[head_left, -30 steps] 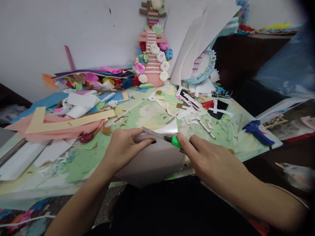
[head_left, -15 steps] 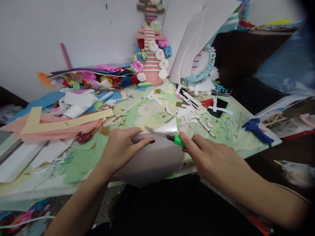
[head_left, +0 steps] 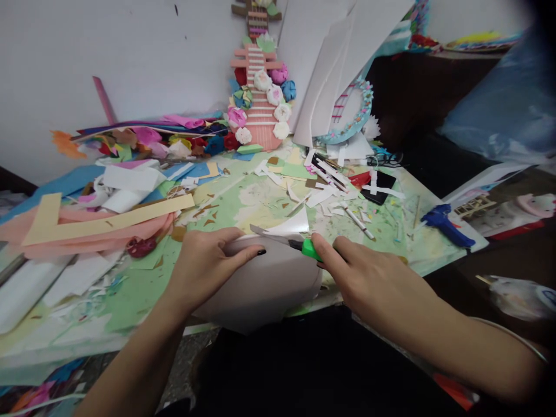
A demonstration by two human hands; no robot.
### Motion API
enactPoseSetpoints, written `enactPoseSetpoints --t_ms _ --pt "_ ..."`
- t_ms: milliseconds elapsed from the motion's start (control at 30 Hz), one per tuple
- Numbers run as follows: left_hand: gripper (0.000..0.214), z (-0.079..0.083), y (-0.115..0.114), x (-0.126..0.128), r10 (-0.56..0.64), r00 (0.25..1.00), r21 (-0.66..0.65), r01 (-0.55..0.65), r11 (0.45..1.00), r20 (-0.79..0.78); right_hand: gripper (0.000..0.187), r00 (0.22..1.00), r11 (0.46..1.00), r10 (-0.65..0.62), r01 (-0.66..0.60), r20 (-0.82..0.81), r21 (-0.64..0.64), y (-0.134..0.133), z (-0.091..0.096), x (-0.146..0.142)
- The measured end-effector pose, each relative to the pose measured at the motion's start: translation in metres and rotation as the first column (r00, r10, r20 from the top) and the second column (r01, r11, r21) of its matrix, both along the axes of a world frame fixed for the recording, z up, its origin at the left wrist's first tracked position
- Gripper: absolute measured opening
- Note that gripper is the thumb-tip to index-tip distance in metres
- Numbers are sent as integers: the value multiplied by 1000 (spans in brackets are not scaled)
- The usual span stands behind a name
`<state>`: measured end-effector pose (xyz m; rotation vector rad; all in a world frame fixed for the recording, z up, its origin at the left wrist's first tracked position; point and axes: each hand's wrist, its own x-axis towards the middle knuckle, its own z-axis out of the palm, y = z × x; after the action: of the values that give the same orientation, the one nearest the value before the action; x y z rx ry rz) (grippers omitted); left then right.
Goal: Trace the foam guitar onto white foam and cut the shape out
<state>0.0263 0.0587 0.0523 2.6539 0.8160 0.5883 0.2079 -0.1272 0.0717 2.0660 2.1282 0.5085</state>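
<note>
A large white sheet curves down over the near edge of the table. My left hand pinches its upper edge, thumb on the near face and fingers behind. My right hand is closed round the green handle of a utility knife. Its long blade points left and lies along the sheet's upper edge, just right of my left thumb. Behind the blade a pointed white flap stands up from that edge. Most of my right fingers are hidden beneath the hand.
Paper scraps and markers litter the table beyond the sheet. A blue glue gun lies at the right edge. Flower-covered paper guitar leans on the wall. Left are pink paper and a white roll.
The whole view has shifted slightly, so things sit a little further left. Both hands keep their hold, and the knife stays at nearly the same spot on the sheet's edge.
</note>
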Motion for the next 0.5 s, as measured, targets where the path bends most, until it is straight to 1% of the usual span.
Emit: enactPoseSetpoints --t_ms 500 --pt "35 0 1 2 -19 1000 34 19 999 11 63 996 997 -56 52 -65 -61 -2 -8 3"
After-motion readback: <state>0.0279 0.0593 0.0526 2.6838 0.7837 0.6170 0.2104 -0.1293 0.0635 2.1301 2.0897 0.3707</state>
